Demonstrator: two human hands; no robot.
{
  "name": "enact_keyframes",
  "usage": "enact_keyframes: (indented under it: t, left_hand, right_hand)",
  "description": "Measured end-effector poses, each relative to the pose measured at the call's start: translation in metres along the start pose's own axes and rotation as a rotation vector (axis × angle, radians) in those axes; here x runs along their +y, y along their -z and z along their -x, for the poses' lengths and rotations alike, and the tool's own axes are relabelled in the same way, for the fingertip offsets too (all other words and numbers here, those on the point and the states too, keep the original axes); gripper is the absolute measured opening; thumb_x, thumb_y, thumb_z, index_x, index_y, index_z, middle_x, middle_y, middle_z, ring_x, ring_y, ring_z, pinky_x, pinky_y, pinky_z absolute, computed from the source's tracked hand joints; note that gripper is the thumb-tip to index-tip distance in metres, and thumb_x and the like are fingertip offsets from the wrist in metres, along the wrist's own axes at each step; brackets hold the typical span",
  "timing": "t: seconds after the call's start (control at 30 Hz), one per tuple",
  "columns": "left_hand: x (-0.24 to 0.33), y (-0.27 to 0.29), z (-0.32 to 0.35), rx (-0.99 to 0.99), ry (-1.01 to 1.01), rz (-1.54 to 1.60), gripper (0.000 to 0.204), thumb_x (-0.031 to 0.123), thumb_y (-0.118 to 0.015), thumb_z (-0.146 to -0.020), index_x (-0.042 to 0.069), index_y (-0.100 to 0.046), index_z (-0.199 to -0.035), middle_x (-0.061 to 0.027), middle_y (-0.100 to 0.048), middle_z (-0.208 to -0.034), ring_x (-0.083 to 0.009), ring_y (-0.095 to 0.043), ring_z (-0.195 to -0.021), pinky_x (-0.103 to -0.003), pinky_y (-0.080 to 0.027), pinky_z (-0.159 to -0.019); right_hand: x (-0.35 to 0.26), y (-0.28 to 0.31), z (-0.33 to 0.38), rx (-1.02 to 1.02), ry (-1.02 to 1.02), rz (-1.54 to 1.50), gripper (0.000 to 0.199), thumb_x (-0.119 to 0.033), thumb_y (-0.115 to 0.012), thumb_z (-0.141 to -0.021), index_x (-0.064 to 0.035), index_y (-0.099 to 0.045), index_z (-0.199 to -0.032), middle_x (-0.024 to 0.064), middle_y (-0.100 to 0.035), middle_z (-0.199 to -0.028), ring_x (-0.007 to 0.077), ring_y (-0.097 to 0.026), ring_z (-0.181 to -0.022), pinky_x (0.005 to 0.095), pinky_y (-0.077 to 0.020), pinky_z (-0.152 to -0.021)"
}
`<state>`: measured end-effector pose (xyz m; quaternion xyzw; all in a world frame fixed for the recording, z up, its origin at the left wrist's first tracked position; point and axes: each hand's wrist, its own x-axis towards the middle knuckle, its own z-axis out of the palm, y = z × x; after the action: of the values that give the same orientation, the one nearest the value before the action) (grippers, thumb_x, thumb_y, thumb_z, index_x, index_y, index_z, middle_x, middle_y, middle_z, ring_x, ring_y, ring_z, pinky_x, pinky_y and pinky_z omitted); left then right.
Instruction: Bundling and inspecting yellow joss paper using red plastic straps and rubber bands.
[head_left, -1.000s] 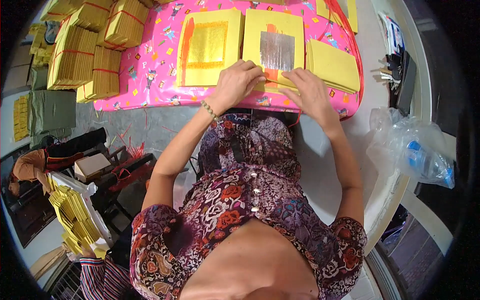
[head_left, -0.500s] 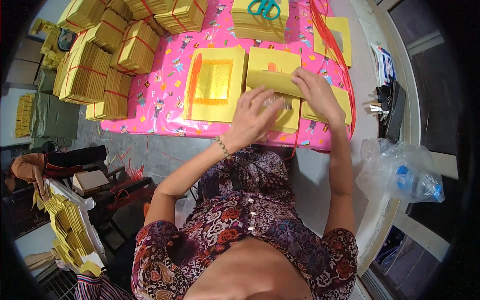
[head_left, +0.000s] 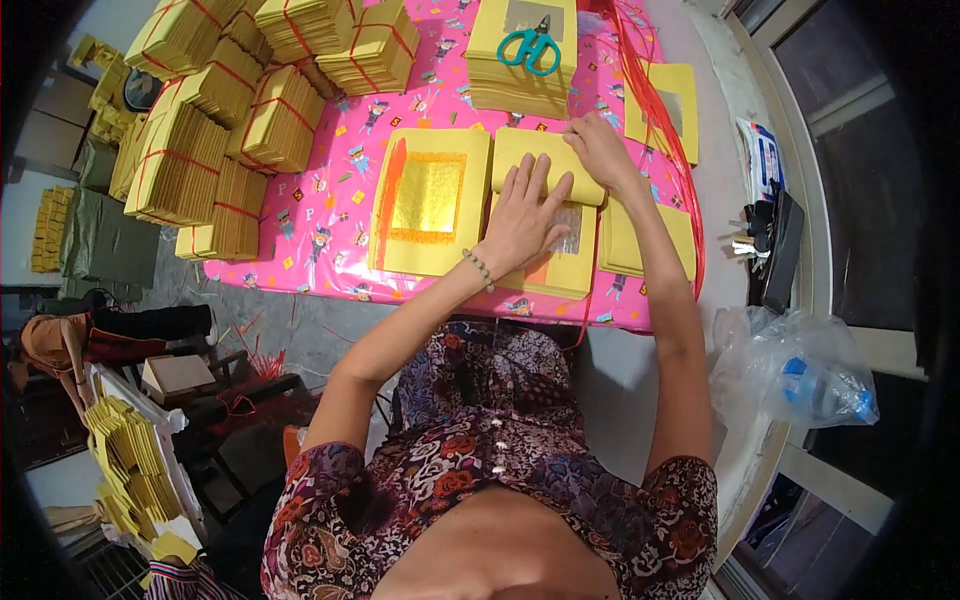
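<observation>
My left hand [head_left: 525,210] lies flat, fingers spread, across a folded-over yellow paper sheet [head_left: 518,145]. At that sheet's far right corner, the fingers of my right hand [head_left: 598,150] are pinched together on its edge. Below the fold, a yellow sheet with a silver square [head_left: 572,232] shows partly, its left side covered by my left hand. Directly left sits a yellow paper stack with a gold square [head_left: 428,198] and an orange stripe. A smaller yellow paper stack [head_left: 672,242] lies under and beside my right forearm.
Teal-handled scissors [head_left: 531,48] rest on a tall yellow paper stack [head_left: 518,92] at the back. Long red strings [head_left: 655,105] trail down the table's right side. Red-tied paper bundles [head_left: 175,165] crowd the left. A plastic bag with a bottle [head_left: 800,375] is at right.
My right hand has moved up and away with the sheet's edge, folding it back. My left hand has gone from hovering to pressing flat on it.
</observation>
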<state>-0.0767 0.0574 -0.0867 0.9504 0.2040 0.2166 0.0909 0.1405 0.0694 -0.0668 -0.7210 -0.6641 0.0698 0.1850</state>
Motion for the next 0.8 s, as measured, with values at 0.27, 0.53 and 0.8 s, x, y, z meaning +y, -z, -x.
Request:
enact_keyframes:
  t: [0.27, 0.53, 0.8]
  left_hand:
    - [-0.009, -0.015, -0.005, -0.024, 0.003, 0.031, 0.075, 0.040, -0.062, -0.085, 0.013, -0.029, -0.147, -0.0254, -0.028, -0.146, -0.0444, -0.023, -0.137, -0.053, -0.020, -0.112]
    - [-0.014, -0.018, -0.007, -0.021, 0.005, 0.024, 0.072, 0.041, -0.060, -0.087, 0.012, -0.031, -0.146, -0.0254, -0.029, -0.146, -0.0437, -0.024, -0.137, -0.052, -0.020, -0.112]
    - [-0.015, -0.017, -0.007, -0.026, -0.010, 0.040, 0.071, 0.042, -0.060, -0.086, 0.011, -0.033, -0.144, -0.0253, -0.030, -0.145, -0.0425, -0.024, -0.137, -0.052, -0.020, -0.113]
  right_hand:
    - [0.007, -0.017, -0.017, -0.093, -0.007, -0.121, 0.030, -0.023, -0.048, -0.095, -0.0007, -0.060, -0.112, 0.0189, -0.062, -0.111, 0.0377, -0.057, -0.106, 0.0447, -0.0451, -0.090]
    - [-0.003, -0.012, -0.021, -0.176, -0.044, -0.166, 0.029, -0.020, -0.049, -0.095, -0.0001, -0.060, -0.112, 0.0201, -0.063, -0.110, 0.0376, -0.058, -0.104, 0.0437, -0.0462, -0.089]
    - [-0.001, -0.022, -0.027, -0.188, -0.020, -0.202, 0.028, -0.020, -0.051, -0.092, 0.0003, -0.061, -0.109, 0.0195, -0.063, -0.108, 0.0363, -0.059, -0.103, 0.0444, -0.0457, -0.088]
